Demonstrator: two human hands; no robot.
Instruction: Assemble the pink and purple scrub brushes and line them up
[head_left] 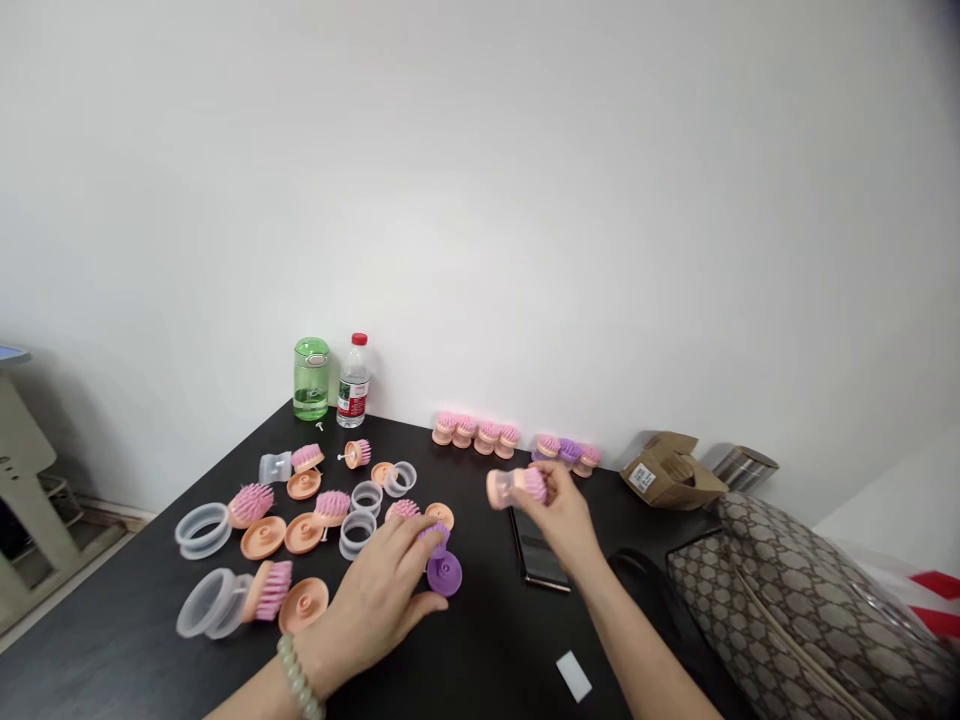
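Observation:
My right hand (555, 505) holds an assembled brush (517, 487) by its pink bristles, its peach base pointing left, above a phone (541, 555). My left hand (390, 585) reaches over the black table with its thumb and fingers apart, beside a purple cap (445, 574) and a purple bristle piece (435, 540). Its fingertips partly cover the purple bristles; whether they touch them I cannot tell. Left of it lie pink bristle heads (331, 507), peach caps (303, 604) and clear rings (358, 535).
Along the wall stand several finished brushes (487, 437), a green bottle (310, 380) and a water bottle (353, 385). At the right are a brown paper bag (670, 472), a metallic roll (742, 468) and a patterned handbag (817, 610). A white block (574, 676) lies near the front.

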